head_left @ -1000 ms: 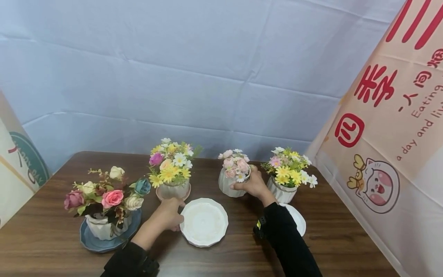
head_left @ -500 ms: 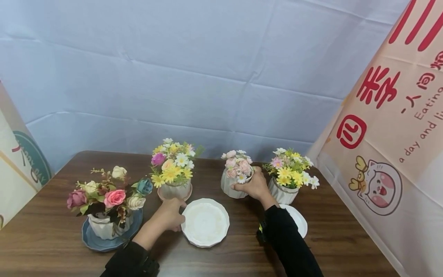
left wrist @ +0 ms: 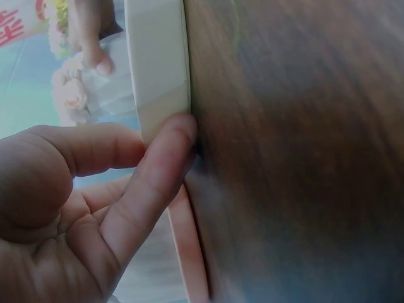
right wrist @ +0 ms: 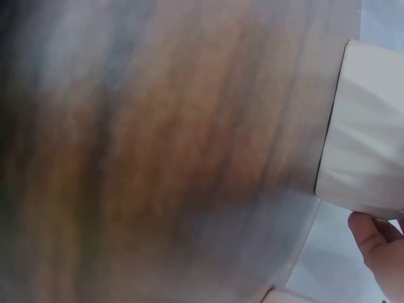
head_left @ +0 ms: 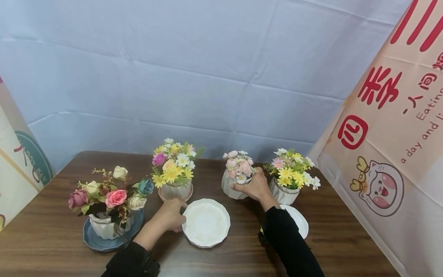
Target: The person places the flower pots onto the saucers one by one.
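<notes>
At the middle of the table, my left hand (head_left: 169,216) pinches the left edge of a white scalloped saucer (head_left: 206,224) between thumb and fingers. The left wrist view gives a close look at that hand (left wrist: 95,196) on the pale rim (left wrist: 161,63) of the saucer. Farther back, my right hand (head_left: 257,185) grips a small white ribbed flowerpot (head_left: 229,186) from its right side; pink roses (head_left: 238,166) fill it. The pot (right wrist: 369,126) stands on the wood in the right wrist view, fingertips (right wrist: 361,222) against its side. The fingers behind it are hidden.
Left on the table, a pot of mixed roses (head_left: 110,227) stands on a blue saucer (head_left: 95,243). Behind my left hand, a daisy pot (head_left: 175,190) sits on a pinkish saucer (head_left: 188,197). At right are a yellow-flowered pot (head_left: 283,193) and another white saucer (head_left: 299,222), partly behind my sleeve.
Everything in the head view has shifted slightly to the right together. Both hands keep their holds, and the saucer and pots keep their places on the table.
</notes>
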Motion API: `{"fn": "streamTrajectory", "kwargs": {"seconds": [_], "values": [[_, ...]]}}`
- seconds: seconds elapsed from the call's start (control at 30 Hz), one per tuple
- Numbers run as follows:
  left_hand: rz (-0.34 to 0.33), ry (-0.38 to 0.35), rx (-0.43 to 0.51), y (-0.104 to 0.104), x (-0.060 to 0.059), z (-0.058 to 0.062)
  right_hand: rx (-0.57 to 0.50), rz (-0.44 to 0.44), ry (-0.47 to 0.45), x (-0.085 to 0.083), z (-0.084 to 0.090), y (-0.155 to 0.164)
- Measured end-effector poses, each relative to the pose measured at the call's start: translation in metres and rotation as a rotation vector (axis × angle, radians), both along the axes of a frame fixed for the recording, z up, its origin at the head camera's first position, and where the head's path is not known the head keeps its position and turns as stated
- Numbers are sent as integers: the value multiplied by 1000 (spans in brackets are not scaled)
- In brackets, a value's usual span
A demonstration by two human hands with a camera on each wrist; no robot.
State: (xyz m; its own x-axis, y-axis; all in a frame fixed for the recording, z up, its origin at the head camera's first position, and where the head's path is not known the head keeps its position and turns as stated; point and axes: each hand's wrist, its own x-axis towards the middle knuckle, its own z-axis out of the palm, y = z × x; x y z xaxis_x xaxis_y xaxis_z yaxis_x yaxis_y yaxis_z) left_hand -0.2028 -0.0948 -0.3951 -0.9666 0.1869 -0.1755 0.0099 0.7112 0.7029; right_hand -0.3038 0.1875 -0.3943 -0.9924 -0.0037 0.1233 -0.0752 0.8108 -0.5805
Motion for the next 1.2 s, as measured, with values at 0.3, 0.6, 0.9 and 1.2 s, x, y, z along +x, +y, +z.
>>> {"fn": "streamTrajectory", "kwargs": {"seconds": [0.3, 0.6, 0.9, 1.2], "values": [[-5, 10, 3, 2, 0, 0, 0, 5, 24, -1, -1, 1], [-6, 12, -6, 1, 0, -1, 8, 40, 55, 1, 2, -3], [-7, 20, -6, 1, 1, 1, -123, 45, -65, -1, 8, -3], [-7, 32, -6, 1, 2, 0, -225, 58, -87, 1, 8, -5]]}}
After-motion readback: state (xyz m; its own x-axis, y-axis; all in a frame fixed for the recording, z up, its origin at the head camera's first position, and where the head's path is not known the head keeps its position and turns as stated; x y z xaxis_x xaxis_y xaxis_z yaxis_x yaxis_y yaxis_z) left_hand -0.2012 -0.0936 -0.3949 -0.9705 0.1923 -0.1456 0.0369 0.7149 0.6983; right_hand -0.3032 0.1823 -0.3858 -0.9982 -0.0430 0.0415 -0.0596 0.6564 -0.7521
